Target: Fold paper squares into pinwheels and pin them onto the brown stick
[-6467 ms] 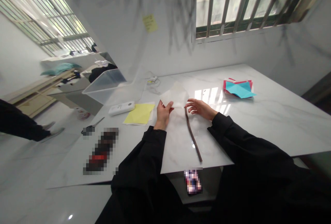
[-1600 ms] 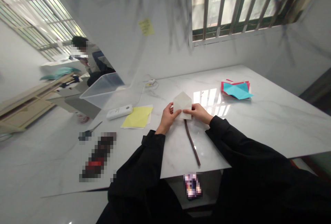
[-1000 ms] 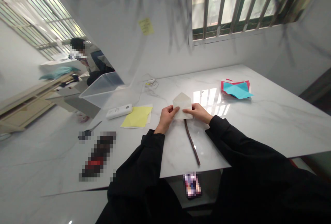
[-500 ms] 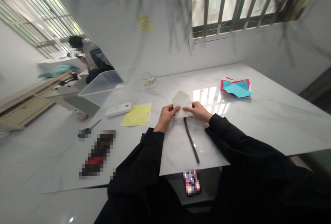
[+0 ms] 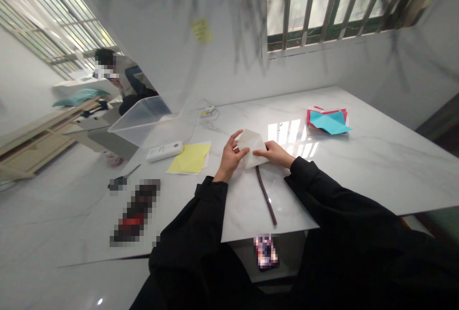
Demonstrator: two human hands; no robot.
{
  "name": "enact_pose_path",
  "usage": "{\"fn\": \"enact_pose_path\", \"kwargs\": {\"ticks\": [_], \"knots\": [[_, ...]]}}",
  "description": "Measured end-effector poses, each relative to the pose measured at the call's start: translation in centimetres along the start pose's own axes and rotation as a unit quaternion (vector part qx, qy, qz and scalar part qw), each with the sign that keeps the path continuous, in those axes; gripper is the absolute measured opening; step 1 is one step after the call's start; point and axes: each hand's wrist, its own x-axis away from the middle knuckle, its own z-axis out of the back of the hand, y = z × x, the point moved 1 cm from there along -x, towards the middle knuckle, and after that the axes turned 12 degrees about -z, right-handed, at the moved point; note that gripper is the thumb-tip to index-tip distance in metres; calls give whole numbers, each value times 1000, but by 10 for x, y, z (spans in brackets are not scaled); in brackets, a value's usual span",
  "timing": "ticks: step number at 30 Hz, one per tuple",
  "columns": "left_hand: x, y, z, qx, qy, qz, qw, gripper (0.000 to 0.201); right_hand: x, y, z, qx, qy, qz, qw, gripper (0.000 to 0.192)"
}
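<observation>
A piece of folded cream-white paper [image 5: 253, 141] is up between my hands over the table, tilted. My left hand [image 5: 232, 155] has its thumb on the paper's left side, with the index finger lifted along the upper left edge and the other fingers partly behind. My right hand [image 5: 277, 154] pinches the right side, thumb in front and fingers mostly hidden behind. Below the paper, a thin dark brown stick [image 5: 266, 195] lies on the white marbled table [image 5: 376, 166], its top end reaching the paper's lower edge.
Yellow paper [image 5: 191, 158] lies left beside a white device [image 5: 165, 151] and a clear plastic bin [image 5: 143, 121]. Scissors [image 5: 124, 178] and a blurred dark item [image 5: 136, 212] are nearer. Blue and red papers [image 5: 330, 121] lie right. A phone [image 5: 266, 251] sits below the table edge. Another person [image 5: 129, 80] sits far left.
The paper has turned slightly and tilted between my hands. My left index finger has lifted and spread along its left edge. My right hand stays nearly in place.
</observation>
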Motion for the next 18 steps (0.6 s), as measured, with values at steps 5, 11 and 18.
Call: {"fn": "enact_pose_path", "kwargs": {"ticks": [5,11,18], "knots": [[3,6,-3,-44,-20,-10,999,27,1,-2,0,18,7,0,1000,25],[5,10,-5,-67,-22,-5,998,23,3,-4,-1,11,6,3,1000,26],[5,8,-5,-46,-33,3,998,69,1,0,0,32,6,30,999,36]]}}
